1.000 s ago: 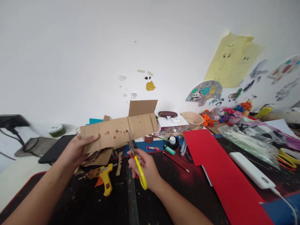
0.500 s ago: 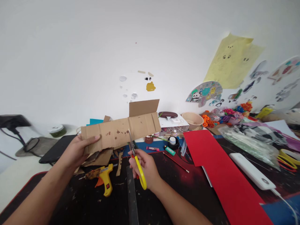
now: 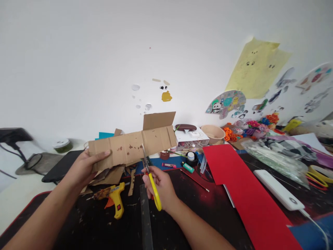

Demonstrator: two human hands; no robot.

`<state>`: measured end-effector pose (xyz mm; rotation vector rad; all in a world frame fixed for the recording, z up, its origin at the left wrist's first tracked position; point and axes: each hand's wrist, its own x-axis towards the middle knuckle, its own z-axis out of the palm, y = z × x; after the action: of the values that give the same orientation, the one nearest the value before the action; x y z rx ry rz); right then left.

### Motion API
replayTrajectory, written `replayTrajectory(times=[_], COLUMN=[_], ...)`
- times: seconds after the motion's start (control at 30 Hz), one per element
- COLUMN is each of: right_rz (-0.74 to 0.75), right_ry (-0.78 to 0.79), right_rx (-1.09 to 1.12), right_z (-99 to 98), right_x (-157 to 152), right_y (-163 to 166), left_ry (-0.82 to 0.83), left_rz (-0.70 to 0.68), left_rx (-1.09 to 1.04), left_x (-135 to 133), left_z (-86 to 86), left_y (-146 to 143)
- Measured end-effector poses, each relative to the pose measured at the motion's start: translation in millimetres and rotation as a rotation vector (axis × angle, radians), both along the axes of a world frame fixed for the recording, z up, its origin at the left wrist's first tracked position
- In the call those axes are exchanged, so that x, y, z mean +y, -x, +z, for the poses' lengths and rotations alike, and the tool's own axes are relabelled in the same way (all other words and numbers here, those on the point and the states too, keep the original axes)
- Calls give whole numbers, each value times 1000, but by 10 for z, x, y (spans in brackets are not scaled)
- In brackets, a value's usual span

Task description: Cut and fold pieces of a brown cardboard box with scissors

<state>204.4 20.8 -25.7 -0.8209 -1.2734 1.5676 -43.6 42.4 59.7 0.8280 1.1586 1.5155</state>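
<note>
From the head view, we pinch the cardboard strip (image 3: 127, 151) near its left end with our left hand (image 3: 90, 163): the thumb presses on the near face and the other fingers go behind, mostly hidden from us. Our right hand (image 3: 161, 187) is curled closed around the yellow-handled scissors (image 3: 155, 191). The strip is held up in the air, its right end tilted higher, above the far side of the dark mat (image 3: 99, 229). One blade (image 3: 143, 151) lies over its near face, crossing the lower edge; how wide the blades stand we cannot tell.

A brown flap (image 3: 159, 121) rises behind the strip's top edge, and the right end reaches just beside the white box (image 3: 200, 133). Cardboard scraps (image 3: 111, 175) sit near our left hand, below the strip's lower edge. On the mat, the glue gun (image 3: 117, 201) and a long grey strip (image 3: 146, 218) lie between our arms. To the right, a stretch of mat runs to the red sheet (image 3: 234, 184), with a red pencil (image 3: 194, 180) near its far side.

Markings on the glue gun and the pink tube (image 3: 168, 165) are too small for us to read.
</note>
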Motion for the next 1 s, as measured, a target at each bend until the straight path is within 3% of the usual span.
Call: replayTrajectory(times=[0.7,1.0], right_rz=[-70,-145], right_ry=[-69,-210], right_rx=[-67,-120], right_z=[-5,79], right_x=[-37,-7], right_y=[-7,-25], left_ry=[29,51], left_rz=[49,78], left_rx=[-11,-29], left_x=[-28,-52], left_z=[53,93], left_y=[-99,-178])
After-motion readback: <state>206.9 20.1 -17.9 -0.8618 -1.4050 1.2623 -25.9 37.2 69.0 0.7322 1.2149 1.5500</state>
